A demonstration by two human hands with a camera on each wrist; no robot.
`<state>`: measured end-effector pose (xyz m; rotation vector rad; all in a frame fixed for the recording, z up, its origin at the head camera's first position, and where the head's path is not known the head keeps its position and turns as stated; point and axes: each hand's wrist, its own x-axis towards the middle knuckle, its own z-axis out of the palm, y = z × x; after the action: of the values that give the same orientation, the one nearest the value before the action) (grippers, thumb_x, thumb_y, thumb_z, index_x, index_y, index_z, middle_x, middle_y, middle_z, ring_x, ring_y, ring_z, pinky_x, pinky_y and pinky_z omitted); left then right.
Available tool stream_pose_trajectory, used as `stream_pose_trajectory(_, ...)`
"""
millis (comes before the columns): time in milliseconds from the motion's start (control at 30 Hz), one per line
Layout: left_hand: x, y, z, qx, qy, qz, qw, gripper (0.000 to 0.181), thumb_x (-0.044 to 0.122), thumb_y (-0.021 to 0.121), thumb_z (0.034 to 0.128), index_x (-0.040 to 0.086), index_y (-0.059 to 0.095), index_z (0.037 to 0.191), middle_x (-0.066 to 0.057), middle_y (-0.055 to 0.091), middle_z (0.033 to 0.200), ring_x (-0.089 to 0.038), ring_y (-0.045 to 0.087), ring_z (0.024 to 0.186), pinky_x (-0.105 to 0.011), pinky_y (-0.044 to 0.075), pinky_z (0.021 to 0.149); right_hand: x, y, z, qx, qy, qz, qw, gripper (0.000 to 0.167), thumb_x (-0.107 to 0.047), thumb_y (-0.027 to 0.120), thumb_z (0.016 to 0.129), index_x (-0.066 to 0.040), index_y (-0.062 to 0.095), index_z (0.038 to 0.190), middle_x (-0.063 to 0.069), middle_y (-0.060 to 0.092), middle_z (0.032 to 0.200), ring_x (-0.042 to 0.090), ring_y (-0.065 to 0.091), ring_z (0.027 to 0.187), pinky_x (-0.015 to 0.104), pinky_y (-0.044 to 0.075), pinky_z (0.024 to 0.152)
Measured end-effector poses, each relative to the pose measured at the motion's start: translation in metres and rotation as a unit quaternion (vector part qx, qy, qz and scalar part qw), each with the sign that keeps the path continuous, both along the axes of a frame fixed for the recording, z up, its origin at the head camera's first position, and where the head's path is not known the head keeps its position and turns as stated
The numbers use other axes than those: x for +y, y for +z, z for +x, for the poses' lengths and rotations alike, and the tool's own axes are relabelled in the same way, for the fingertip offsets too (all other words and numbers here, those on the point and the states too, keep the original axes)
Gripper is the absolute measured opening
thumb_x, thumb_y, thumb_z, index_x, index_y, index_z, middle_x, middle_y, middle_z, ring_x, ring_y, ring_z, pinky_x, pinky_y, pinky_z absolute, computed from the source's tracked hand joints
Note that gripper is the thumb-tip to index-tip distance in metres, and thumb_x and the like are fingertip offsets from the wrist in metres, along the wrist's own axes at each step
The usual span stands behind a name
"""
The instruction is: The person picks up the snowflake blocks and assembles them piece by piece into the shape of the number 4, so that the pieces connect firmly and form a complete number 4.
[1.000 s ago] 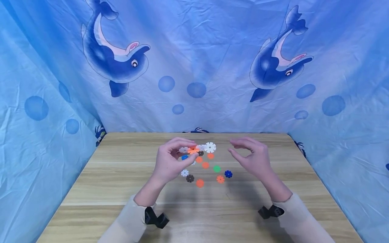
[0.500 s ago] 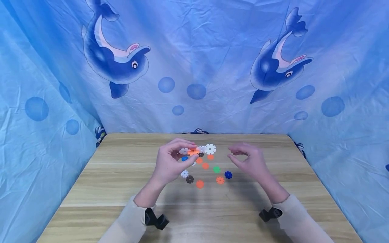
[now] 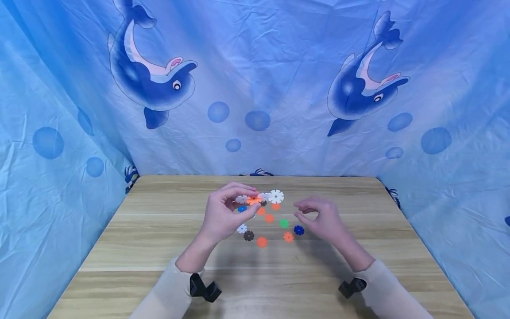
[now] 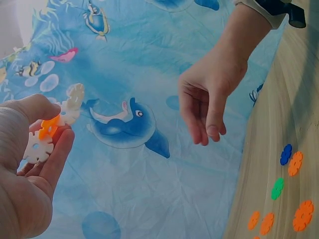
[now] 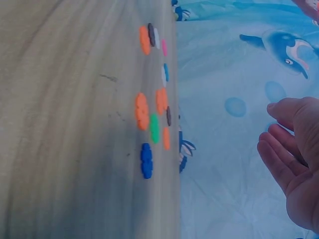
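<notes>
In the head view my left hand (image 3: 225, 217) pinches a joined strip of notched plastic building discs above the table. An orange disc (image 4: 49, 127) sits between thumb and fingers. White discs (image 4: 39, 148) join it on either side, and one white disc (image 3: 276, 196) sticks out to the right at the strip's end. My right hand (image 3: 322, 219) hovers to the right, apart from the strip, with fingers loosely bent and nothing between thumb and fingertips. Below it on the table lie a dark blue disc (image 3: 299, 230), a green disc (image 3: 283, 223) and an orange disc (image 3: 288, 237).
More loose discs lie flat across the table's middle, among them a dark brown disc (image 3: 249, 235), a white disc (image 3: 241, 228) and a blue disc (image 3: 242, 208). The wooden table (image 3: 159, 248) ends at a dolphin-print curtain (image 3: 255, 88) behind and on both sides.
My right hand has moved down and a little left toward the loose discs, thumb and fingers slightly closer together. The left hand stays nearly still with the disc strip.
</notes>
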<state>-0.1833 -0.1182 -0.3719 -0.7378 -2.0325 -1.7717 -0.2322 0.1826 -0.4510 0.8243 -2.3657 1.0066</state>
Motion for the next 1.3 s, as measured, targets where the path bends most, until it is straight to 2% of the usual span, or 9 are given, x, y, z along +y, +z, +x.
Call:
stream_pose_trajectory(233, 0.000, 0.000, 0.001, -0.010, 0.000, 0.004, 0.9999, 0.023, -0.003, 0.086, 0.0838, 0.003, 0.082, 0.105, -0.014, 0.075, 0.114, -0.013, 0.074, 0.100, -0.026, 0.068, 0.081, -0.003, -0.010, 0.003, -0.048, 0.011, 0.010, 0.9987, 0.024, -0.004, 0.088, 0.085, -0.010, 0.082, 0.108, 0.005, 0.081, 0.104, 0.017, 0.079, 0.086, 0.035, 0.070, 0.077)
stream_pose_trajectory(367, 0.000, -0.001, 0.001, -0.011, 0.002, 0.001, 0.9999, 0.023, -0.002, 0.087, 0.0836, 0.004, 0.082, 0.105, -0.014, 0.076, 0.114, -0.014, 0.074, 0.100, -0.027, 0.068, 0.080, -0.005, -0.015, 0.004, -0.069, 0.027, 0.030, 0.9968, 0.023, -0.003, 0.088, 0.085, -0.009, 0.082, 0.106, 0.007, 0.081, 0.104, 0.019, 0.079, 0.090, 0.031, 0.069, 0.078)
stream_pose_trajectory(533, -0.001, 0.002, 0.001, -0.009, 0.004, -0.001, 0.9999, 0.023, -0.002, 0.087, 0.0834, 0.003, 0.082, 0.105, -0.014, 0.075, 0.114, -0.013, 0.074, 0.098, -0.029, 0.068, 0.079, -0.007, -0.020, 0.004, -0.115, 0.032, 0.059, 0.9911, 0.023, -0.006, 0.087, 0.087, -0.008, 0.082, 0.110, 0.007, 0.080, 0.106, 0.019, 0.078, 0.093, 0.029, 0.068, 0.082)
stream_pose_trajectory(733, -0.004, 0.007, 0.001, -0.006, 0.000, 0.004, 1.0000, 0.023, -0.004, 0.087, 0.0831, 0.001, 0.082, 0.105, -0.016, 0.075, 0.112, -0.013, 0.074, 0.097, -0.028, 0.068, 0.083, -0.011, -0.028, 0.003, -0.130, 0.055, 0.086, 0.9862, 0.022, -0.005, 0.085, 0.088, -0.005, 0.082, 0.109, 0.011, 0.080, 0.106, 0.025, 0.079, 0.091, 0.034, 0.069, 0.081)
stream_pose_trajectory(867, -0.003, 0.007, 0.001, -0.005, -0.004, 0.002, 1.0000, 0.023, -0.004, 0.087, 0.0834, 0.001, 0.081, 0.105, -0.016, 0.074, 0.112, -0.013, 0.075, 0.097, -0.029, 0.068, 0.082, -0.013, -0.032, 0.005, -0.141, 0.062, 0.099, 0.9831, 0.018, -0.007, 0.085, 0.089, -0.006, 0.082, 0.107, 0.008, 0.080, 0.103, 0.022, 0.076, 0.089, 0.036, 0.068, 0.078)
stream_pose_trajectory(1033, -0.002, 0.006, 0.000, -0.009, -0.006, 0.002, 0.9999, 0.023, -0.004, 0.087, 0.0831, 0.002, 0.082, 0.105, -0.015, 0.074, 0.112, -0.014, 0.075, 0.097, -0.032, 0.069, 0.082, -0.015, -0.036, 0.008, -0.138, 0.052, 0.122, 0.9816, 0.016, -0.008, 0.085, 0.088, -0.009, 0.083, 0.104, 0.002, 0.080, 0.098, 0.015, 0.074, 0.086, 0.031, 0.067, 0.076)
stream_pose_trajectory(1300, 0.000, 0.005, 0.002, -0.016, -0.014, 0.000, 0.9998, 0.022, -0.002, 0.087, 0.0830, 0.005, 0.082, 0.104, -0.013, 0.075, 0.110, -0.014, 0.075, 0.095, -0.032, 0.069, 0.077, -0.016, -0.044, 0.013, -0.151, 0.046, 0.131, 0.9788, 0.016, -0.007, 0.085, 0.087, -0.008, 0.083, 0.102, 0.005, 0.079, 0.097, 0.016, 0.074, 0.086, 0.027, 0.066, 0.076)
